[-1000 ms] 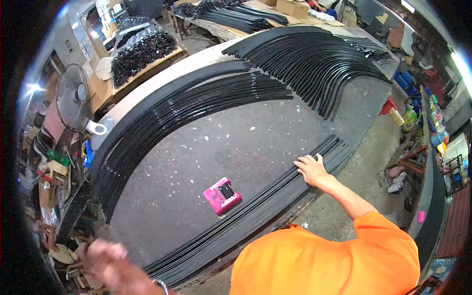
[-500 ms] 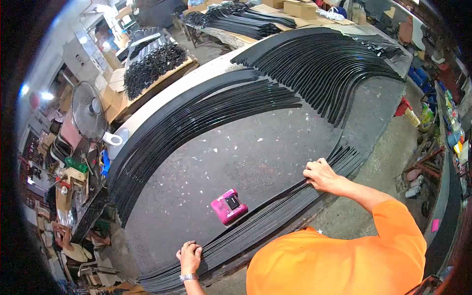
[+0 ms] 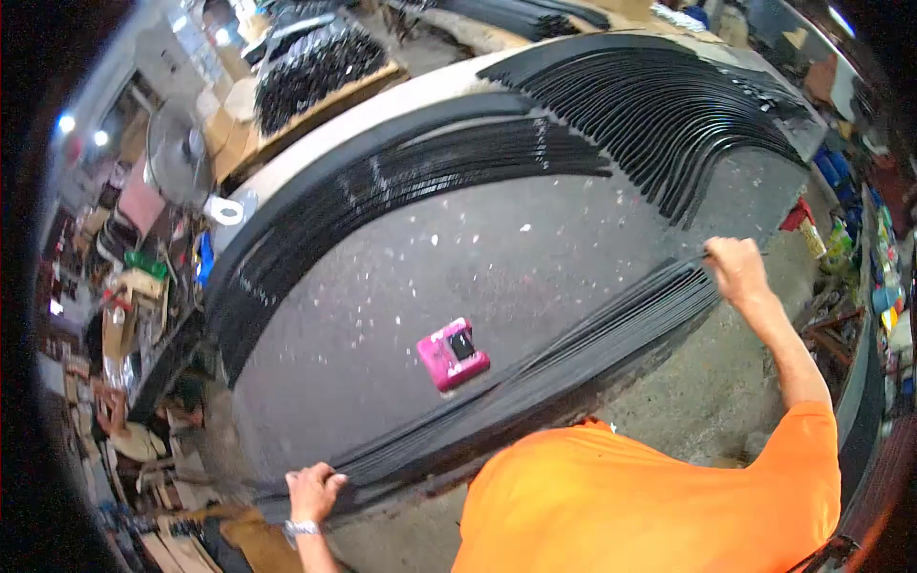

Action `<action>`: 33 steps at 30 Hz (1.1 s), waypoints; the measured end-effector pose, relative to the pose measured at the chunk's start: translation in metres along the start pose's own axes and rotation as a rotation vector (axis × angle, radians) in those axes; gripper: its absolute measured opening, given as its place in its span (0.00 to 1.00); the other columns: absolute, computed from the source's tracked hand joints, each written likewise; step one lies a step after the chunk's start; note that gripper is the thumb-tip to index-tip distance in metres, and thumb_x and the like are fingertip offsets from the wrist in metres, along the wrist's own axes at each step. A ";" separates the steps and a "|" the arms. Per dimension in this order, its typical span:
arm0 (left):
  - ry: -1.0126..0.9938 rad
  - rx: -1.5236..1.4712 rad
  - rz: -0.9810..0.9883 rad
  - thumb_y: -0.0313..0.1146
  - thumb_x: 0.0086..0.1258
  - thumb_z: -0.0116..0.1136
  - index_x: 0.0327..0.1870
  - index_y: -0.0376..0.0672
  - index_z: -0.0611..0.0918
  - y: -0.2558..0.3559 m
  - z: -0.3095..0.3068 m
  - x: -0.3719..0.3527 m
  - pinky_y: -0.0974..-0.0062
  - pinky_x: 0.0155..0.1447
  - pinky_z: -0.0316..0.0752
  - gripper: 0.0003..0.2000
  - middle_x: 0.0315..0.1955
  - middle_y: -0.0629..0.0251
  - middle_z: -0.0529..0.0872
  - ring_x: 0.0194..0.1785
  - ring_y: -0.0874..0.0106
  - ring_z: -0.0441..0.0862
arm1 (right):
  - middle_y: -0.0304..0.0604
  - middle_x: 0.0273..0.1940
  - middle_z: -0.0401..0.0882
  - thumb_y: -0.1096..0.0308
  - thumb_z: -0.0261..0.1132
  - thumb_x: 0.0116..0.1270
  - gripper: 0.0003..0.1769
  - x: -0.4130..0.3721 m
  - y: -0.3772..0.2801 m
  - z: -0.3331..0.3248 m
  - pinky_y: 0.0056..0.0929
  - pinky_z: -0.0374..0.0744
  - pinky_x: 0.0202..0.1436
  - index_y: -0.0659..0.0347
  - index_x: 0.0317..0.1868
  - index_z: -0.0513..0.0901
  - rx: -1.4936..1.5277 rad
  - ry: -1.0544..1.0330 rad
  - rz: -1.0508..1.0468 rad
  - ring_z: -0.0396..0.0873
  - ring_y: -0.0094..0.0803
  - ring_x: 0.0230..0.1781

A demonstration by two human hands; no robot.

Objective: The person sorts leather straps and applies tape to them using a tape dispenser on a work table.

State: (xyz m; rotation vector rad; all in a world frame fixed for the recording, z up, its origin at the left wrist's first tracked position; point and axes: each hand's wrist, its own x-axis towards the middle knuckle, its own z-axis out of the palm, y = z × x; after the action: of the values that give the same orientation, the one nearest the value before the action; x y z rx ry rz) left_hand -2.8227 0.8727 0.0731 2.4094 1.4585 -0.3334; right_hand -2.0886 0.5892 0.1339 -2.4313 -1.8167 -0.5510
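Observation:
Along the near edge of the table lies a bundle of long, thin black strips (image 3: 611, 320), blurred by motion in places. My right hand (image 3: 737, 272) is closed at the bundle's right end, with a strip's end pinched between thumb and fingers. Near the left end, my left hand (image 3: 315, 492), with a metal-banded watch (image 3: 302, 527) at its wrist, has its fingers curled onto a strip; its fingertips are partly hidden. On the tabletop beyond the bundle sits a bright pink block-like object (image 3: 439, 367) with a small black piece (image 3: 462, 345) on it.
Two more spreads of black strips lie on the dark table (image 3: 382, 382): a curved row (image 3: 325, 210) at the left and a fanned row (image 3: 659, 105) at the far right. A fan (image 3: 179, 153) stands at the left. Behind is a crate (image 3: 320, 76) heaped with black pieces.
My right hand has moved right and farther away to the strips' end, and my left hand has moved left. The bundle is more spread at its right side. The view has shifted.

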 end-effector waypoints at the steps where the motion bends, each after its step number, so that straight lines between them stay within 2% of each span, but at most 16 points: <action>1: -0.106 0.017 -0.040 0.51 0.62 0.70 0.38 0.47 0.87 -0.020 0.006 -0.005 0.57 0.58 0.67 0.17 0.32 0.62 0.87 0.47 0.58 0.84 | 0.43 0.34 0.84 0.70 0.68 0.63 0.07 0.003 0.008 -0.005 0.48 0.73 0.40 0.55 0.40 0.80 0.009 0.034 0.025 0.83 0.47 0.38; 3: -0.069 -0.085 -0.065 0.52 0.60 0.72 0.44 0.48 0.86 -0.030 0.011 -0.023 0.55 0.59 0.68 0.20 0.45 0.62 0.87 0.55 0.59 0.82 | 0.48 0.40 0.86 0.74 0.67 0.63 0.11 0.006 0.021 -0.012 0.48 0.76 0.45 0.59 0.46 0.81 0.044 0.135 0.043 0.84 0.50 0.42; 4: -0.069 -0.144 -0.163 0.55 0.55 0.74 0.53 0.47 0.83 -0.022 0.012 -0.026 0.52 0.61 0.69 0.29 0.54 0.61 0.83 0.59 0.58 0.80 | 0.50 0.42 0.86 0.76 0.66 0.62 0.13 0.007 0.022 -0.019 0.48 0.77 0.47 0.61 0.48 0.81 0.043 0.171 0.035 0.84 0.51 0.44; 7: 0.029 -0.242 -0.118 0.59 0.49 0.77 0.63 0.46 0.79 0.001 0.031 -0.026 0.48 0.66 0.68 0.41 0.60 0.57 0.80 0.64 0.54 0.77 | 0.51 0.46 0.85 0.79 0.66 0.63 0.15 0.004 0.019 -0.046 0.44 0.77 0.51 0.62 0.51 0.82 0.018 0.246 0.077 0.82 0.52 0.48; 10: 0.095 -0.137 -0.098 0.64 0.43 0.78 0.75 0.47 0.70 0.026 0.051 -0.028 0.49 0.75 0.61 0.55 0.71 0.49 0.70 0.75 0.48 0.64 | 0.49 0.47 0.84 0.80 0.68 0.60 0.16 0.004 0.007 -0.078 0.42 0.75 0.53 0.61 0.49 0.82 0.000 0.297 0.110 0.81 0.50 0.49; 11: 0.186 -0.089 -0.019 0.67 0.43 0.76 0.76 0.48 0.70 0.031 0.063 -0.027 0.47 0.75 0.60 0.56 0.70 0.47 0.70 0.74 0.46 0.64 | 0.48 0.46 0.84 0.80 0.68 0.59 0.17 0.005 0.003 -0.091 0.42 0.74 0.53 0.61 0.49 0.81 -0.003 0.303 0.108 0.80 0.49 0.48; 12: 0.226 -0.065 0.067 0.66 0.44 0.77 0.75 0.51 0.73 0.031 0.080 -0.026 0.43 0.76 0.56 0.53 0.74 0.48 0.66 0.75 0.46 0.63 | 0.48 0.46 0.83 0.79 0.68 0.58 0.17 0.005 0.001 -0.103 0.41 0.74 0.54 0.61 0.49 0.81 -0.009 0.310 0.109 0.80 0.49 0.48; 15: 0.180 -0.029 -0.007 0.66 0.50 0.73 0.70 0.48 0.78 0.060 0.091 -0.016 0.45 0.71 0.58 0.46 0.71 0.48 0.70 0.72 0.48 0.65 | 0.48 0.45 0.83 0.80 0.69 0.55 0.19 0.008 0.000 -0.129 0.41 0.74 0.54 0.61 0.49 0.81 -0.011 0.388 0.094 0.79 0.50 0.48; 19: 0.282 -0.017 0.046 0.60 0.54 0.73 0.62 0.48 0.82 0.062 0.089 -0.002 0.47 0.70 0.58 0.36 0.67 0.55 0.75 0.71 0.53 0.67 | 0.47 0.48 0.84 0.69 0.71 0.62 0.16 0.011 0.007 -0.154 0.41 0.76 0.51 0.62 0.50 0.82 -0.080 0.515 0.036 0.79 0.48 0.48; 20: 0.303 -0.015 0.071 0.58 0.55 0.73 0.60 0.48 0.82 0.063 0.088 0.002 0.48 0.71 0.57 0.34 0.66 0.57 0.76 0.70 0.54 0.68 | 0.46 0.50 0.84 0.63 0.71 0.65 0.18 0.008 0.015 -0.153 0.39 0.78 0.48 0.62 0.52 0.83 -0.041 0.500 0.092 0.79 0.45 0.48; 22: 0.278 -0.080 0.087 0.50 0.59 0.73 0.53 0.49 0.82 0.067 0.081 0.009 0.50 0.71 0.58 0.24 0.58 0.64 0.83 0.67 0.59 0.72 | 0.45 0.51 0.84 0.63 0.71 0.66 0.17 0.007 0.027 -0.152 0.37 0.78 0.47 0.61 0.53 0.83 -0.059 0.520 0.108 0.80 0.44 0.48; 25: 0.195 -0.137 0.080 0.44 0.61 0.72 0.53 0.49 0.83 0.072 0.073 0.011 0.52 0.70 0.58 0.21 0.55 0.66 0.84 0.66 0.62 0.74 | 0.46 0.52 0.84 0.68 0.69 0.67 0.15 0.001 0.035 -0.150 0.34 0.78 0.49 0.60 0.54 0.83 -0.056 0.537 0.143 0.80 0.44 0.49; 30: 0.346 -0.099 0.147 0.36 0.68 0.64 0.49 0.47 0.83 0.057 0.083 0.016 0.54 0.68 0.60 0.10 0.49 0.66 0.86 0.59 0.63 0.78 | 0.45 0.52 0.84 0.75 0.67 0.64 0.16 -0.012 0.046 -0.133 0.36 0.76 0.56 0.59 0.53 0.82 0.049 0.533 0.325 0.81 0.44 0.54; 31: 0.371 -0.102 0.152 0.34 0.70 0.62 0.48 0.46 0.83 0.052 0.081 0.019 0.55 0.67 0.61 0.08 0.47 0.65 0.86 0.58 0.62 0.79 | 0.45 0.52 0.83 0.76 0.67 0.62 0.16 -0.012 0.050 -0.132 0.38 0.75 0.58 0.59 0.52 0.82 -0.058 0.492 0.250 0.80 0.43 0.54; 32: 0.431 -0.070 0.126 0.30 0.72 0.57 0.45 0.46 0.84 0.048 0.071 0.019 0.55 0.64 0.64 0.05 0.42 0.63 0.87 0.52 0.60 0.81 | 0.44 0.52 0.83 0.77 0.66 0.61 0.17 -0.011 0.055 -0.131 0.40 0.74 0.59 0.58 0.51 0.82 -0.164 0.450 0.174 0.80 0.43 0.55; 33: 0.559 -0.062 0.097 0.29 0.73 0.54 0.42 0.44 0.84 0.042 0.056 0.018 0.57 0.60 0.67 0.06 0.39 0.61 0.87 0.48 0.59 0.82 | 0.44 0.52 0.83 0.78 0.66 0.59 0.17 -0.010 0.059 -0.130 0.41 0.73 0.61 0.58 0.50 0.82 -0.269 0.404 0.099 0.80 0.43 0.56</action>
State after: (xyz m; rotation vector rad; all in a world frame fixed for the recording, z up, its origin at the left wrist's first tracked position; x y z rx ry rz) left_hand -2.7795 0.8485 0.0201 2.6317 1.5141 0.4381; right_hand -2.0684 0.5288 0.2616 -2.3175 -1.5315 -1.2424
